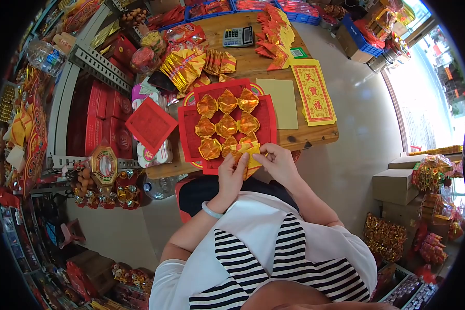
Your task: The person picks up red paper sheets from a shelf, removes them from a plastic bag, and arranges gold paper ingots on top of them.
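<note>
Between my two hands is a piece of yellow-and-gold joss paper (250,160), partly folded, held over the table's near edge. My left hand (231,175), with a pale bangle on its wrist, pinches its left side. On its right side the fingers of my right hand (277,159) are closed. Just beyond lie several gold paper ingots (226,125) in rows on overlapping red paper sheets (187,135). My fingers and the held paper partly hide the nearest row.
On the wooden table (315,135) are a stack of yellow printed paper (313,92), a plain tan sheet (277,103), a calculator (238,37) and folded gold papers (183,66). A red square sheet (151,125) sits at the left. Metal shelving (62,98) stands beside the table.
</note>
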